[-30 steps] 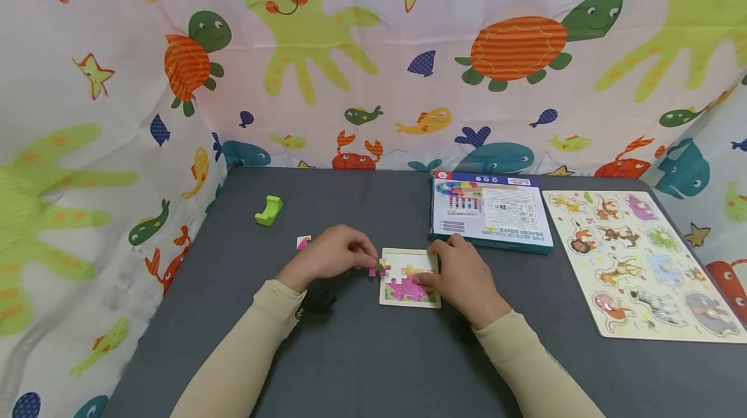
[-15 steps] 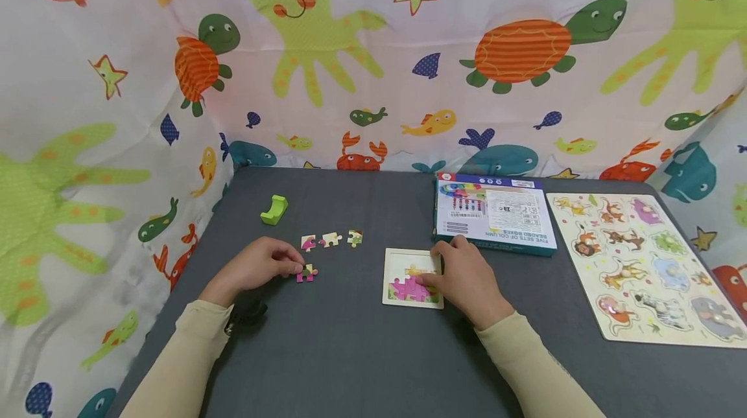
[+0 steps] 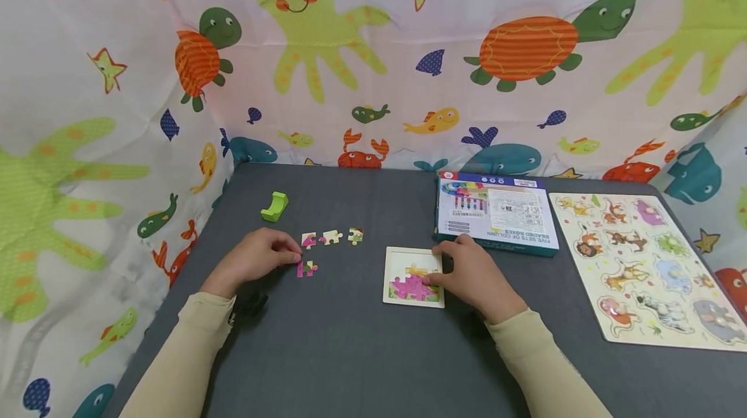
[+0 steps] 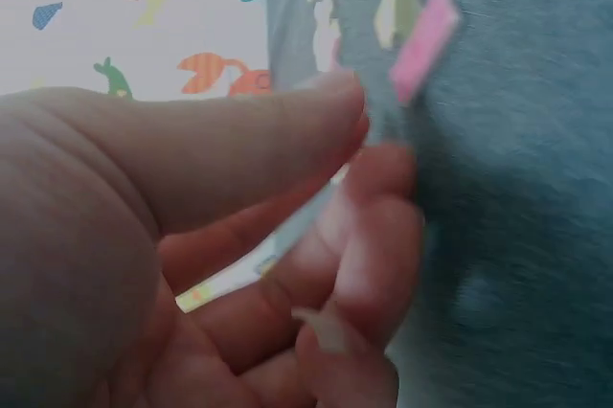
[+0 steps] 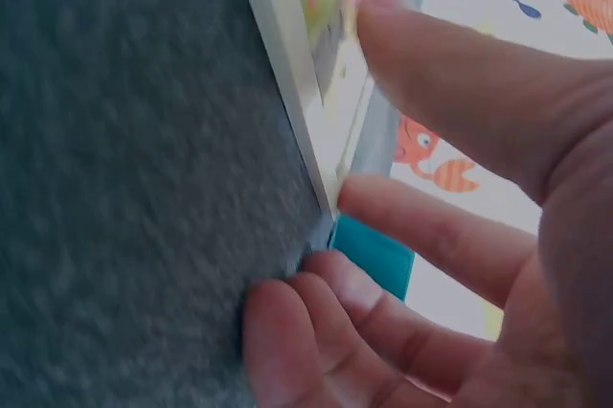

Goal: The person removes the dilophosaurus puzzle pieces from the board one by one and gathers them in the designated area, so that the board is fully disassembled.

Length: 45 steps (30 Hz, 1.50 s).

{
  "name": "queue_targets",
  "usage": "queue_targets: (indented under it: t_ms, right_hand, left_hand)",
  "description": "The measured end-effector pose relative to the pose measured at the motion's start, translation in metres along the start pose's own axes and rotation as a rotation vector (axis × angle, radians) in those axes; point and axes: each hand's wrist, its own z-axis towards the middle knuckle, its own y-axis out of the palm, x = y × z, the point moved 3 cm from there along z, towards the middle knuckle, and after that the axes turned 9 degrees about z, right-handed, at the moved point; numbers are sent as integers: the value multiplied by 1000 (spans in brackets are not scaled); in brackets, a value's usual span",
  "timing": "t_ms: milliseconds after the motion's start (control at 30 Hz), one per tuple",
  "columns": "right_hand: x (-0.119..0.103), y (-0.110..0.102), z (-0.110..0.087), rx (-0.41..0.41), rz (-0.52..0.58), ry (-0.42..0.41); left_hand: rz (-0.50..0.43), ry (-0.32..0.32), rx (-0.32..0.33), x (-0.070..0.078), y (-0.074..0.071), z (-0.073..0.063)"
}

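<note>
My left hand point(image 3: 259, 256) is beside a small pink-and-green jigsaw piece point(image 3: 307, 268) on the dark table, its thumb and fingertips close to it. In the left wrist view the fingers are loosely bent with no piece visible between them, and a pink-edged piece lies beyond the fingertips. Several other jigsaw pieces point(image 3: 331, 237) lie in a row just behind. My right hand point(image 3: 478, 278) rests at a square wooden jigsaw tray point(image 3: 397, 256), partly filled with pink pieces. Its thumb touches the pieces, and in the right wrist view the index finger touches the tray's corner.
A light-green curved block point(image 3: 274, 207) lies at the back left. Behind the tray is a flat bead-set box point(image 3: 496, 210). An animal peg puzzle board point(image 3: 644, 269) lies at the right. A printed cloth point(image 3: 362, 68) hangs behind the table.
My left hand has moved from the tray back to the left with the pink-and-green piece, set it on the table and let go. The right hand has stayed at the tray.
</note>
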Motion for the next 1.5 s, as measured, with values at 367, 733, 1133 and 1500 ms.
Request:
queue_targets:
  t_ms: [367,733,1133,1500]
  right_hand:
    - [9,-5,2,-43,26,19]
    - [9,-1,2,-41,46,53]
    - [9,-5,3,-43,39,57]
    - [11,-4,4,-52,44,73]
  left_hand:
    - [35,203,-24,116,32,32]
    - [112,307,-140,182,88,52]
    - [113,310,-127,182,93,54]
    - [82,304,-117,181,95,54]
